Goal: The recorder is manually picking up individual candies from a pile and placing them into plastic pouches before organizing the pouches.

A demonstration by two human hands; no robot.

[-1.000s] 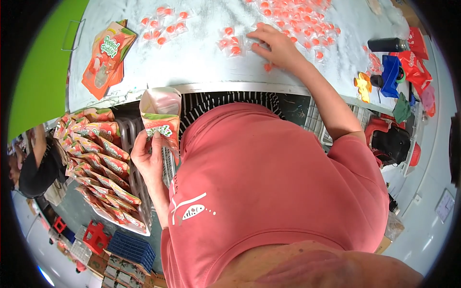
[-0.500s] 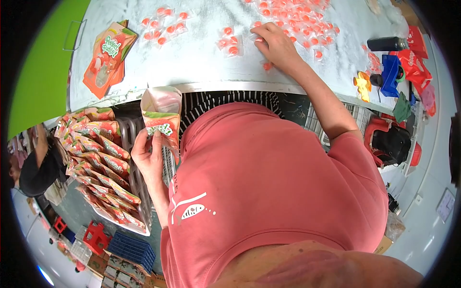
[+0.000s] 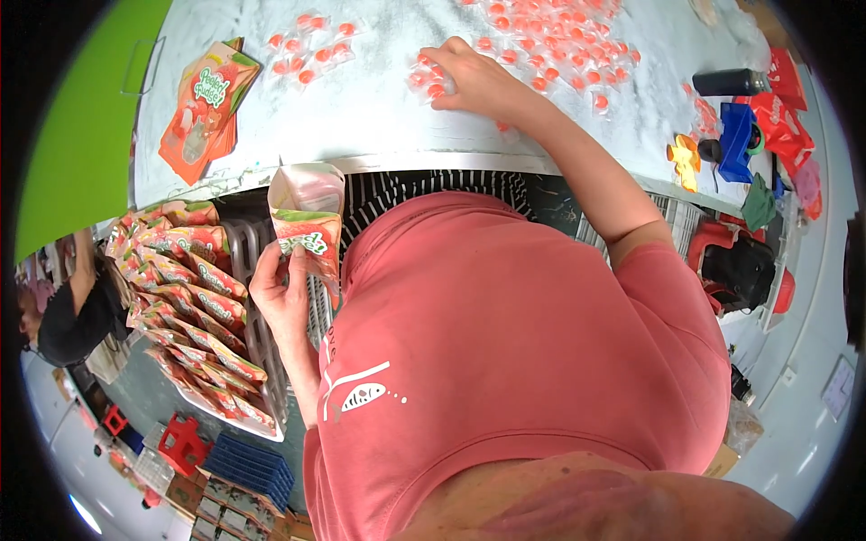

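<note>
My left hand (image 3: 283, 287) pinches the front of an open-topped pouch (image 3: 307, 216) between thumb and fingers. This printed pouch is held upright just off the table's front edge, its pale inside showing. Over the table, my right hand (image 3: 483, 86) has thumb and fingers apart, curved around a small group of clear-wrapped red candies (image 3: 433, 76). Its fingertips are at the group's right side; the palm side is hidden. Beyond that hand spreads a large heap of the same wrapped candies (image 3: 564, 45). A separate small cluster of candies (image 3: 311, 54) lies to the left.
Flat pouches (image 3: 203, 108) are stacked at the table's left. Below them, a white crate (image 3: 275, 424) holds rows of filled-looking pouches. On the right are a black bottle (image 3: 726, 83), a blue holder (image 3: 738, 140) and a yellow item (image 3: 684, 162). Another person (image 3: 77, 311) is at far left.
My right hand has moved left from the heap's edge to the small group of candies. My left hand holds the pouch in nearly the same place.
</note>
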